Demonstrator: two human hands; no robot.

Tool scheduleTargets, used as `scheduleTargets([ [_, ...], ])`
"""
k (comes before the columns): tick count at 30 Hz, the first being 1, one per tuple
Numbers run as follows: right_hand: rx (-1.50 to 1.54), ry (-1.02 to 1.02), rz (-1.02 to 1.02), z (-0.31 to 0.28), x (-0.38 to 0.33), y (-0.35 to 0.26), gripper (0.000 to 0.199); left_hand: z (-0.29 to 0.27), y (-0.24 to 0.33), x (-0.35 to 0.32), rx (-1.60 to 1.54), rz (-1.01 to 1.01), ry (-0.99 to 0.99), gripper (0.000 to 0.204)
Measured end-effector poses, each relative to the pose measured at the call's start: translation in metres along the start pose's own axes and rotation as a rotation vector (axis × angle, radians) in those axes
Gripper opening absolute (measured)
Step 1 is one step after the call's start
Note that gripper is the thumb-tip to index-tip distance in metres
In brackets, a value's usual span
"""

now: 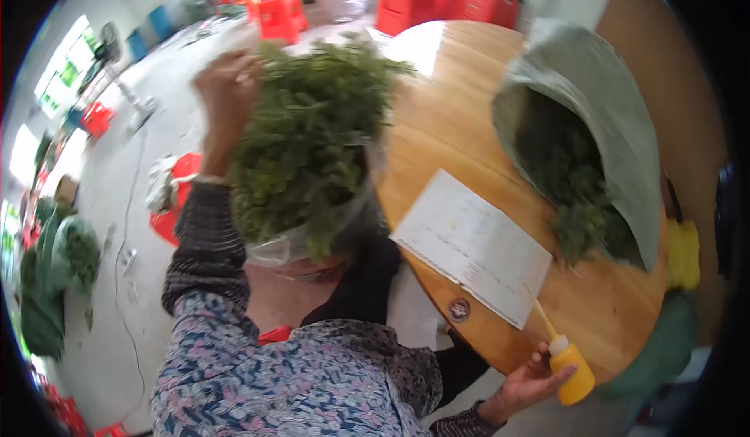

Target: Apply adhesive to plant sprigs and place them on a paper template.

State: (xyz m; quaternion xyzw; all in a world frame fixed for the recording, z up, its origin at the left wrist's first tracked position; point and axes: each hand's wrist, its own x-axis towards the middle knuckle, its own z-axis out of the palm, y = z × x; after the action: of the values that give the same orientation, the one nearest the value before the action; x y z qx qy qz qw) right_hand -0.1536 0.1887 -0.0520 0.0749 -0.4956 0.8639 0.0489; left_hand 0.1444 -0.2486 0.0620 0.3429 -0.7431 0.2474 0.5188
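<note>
Overhead, left hand (228,85) grips a clear bag (312,234) of greens; right-hand fingers (539,367) wrap a yellow bottle (572,374).

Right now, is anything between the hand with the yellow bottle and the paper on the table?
Nothing visible. The right hand holds the yellow bottle just off the table's edge, and its thin nozzle already points up at the paper's near corner.

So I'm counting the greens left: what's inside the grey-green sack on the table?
The sack lies open on the round wooden table, leafy green sprigs spilling from its mouth. How far back they fill it is hidden.
</note>
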Motion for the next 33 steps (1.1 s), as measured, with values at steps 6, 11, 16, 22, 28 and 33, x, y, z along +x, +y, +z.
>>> scheduleTargets([
  [6, 0.028, 0.078, -0.013, -0.005, 0.005, 0.007, 0.040, -0.001, 0.122, -0.007, -0.122, 0.089, -0.090, 0.019],
  [11, 0.023, 0.128, -0.036, -0.004, 0.005, -0.004, 0.037, 0.051, 0.269, -0.028, -0.919, 0.222, -0.463, 0.006],
  [16, 0.061, 0.154, -0.057, 0.007, 0.003, -0.010, 0.036, 0.100, 0.363, -0.030, -1.018, 0.455, -0.591, 0.011],
  [22, 0.067, 0.150, -0.072, 0.000, 0.000, -0.004, 0.037, 0.115, 0.407, -0.046, -1.124, 0.158, -0.799, 0.016],
  [28, 0.074, 0.077, 0.000, -0.012, 0.000, -0.005, 0.045, 0.114, 0.401, -0.049, -1.373, 0.081, -0.767, 0.019],
  [33, 0.079, 0.072, -0.031, -0.004, 0.003, -0.004, 0.042, 0.097, 0.395, -0.041, -1.435, -0.051, -0.896, 0.019],
])
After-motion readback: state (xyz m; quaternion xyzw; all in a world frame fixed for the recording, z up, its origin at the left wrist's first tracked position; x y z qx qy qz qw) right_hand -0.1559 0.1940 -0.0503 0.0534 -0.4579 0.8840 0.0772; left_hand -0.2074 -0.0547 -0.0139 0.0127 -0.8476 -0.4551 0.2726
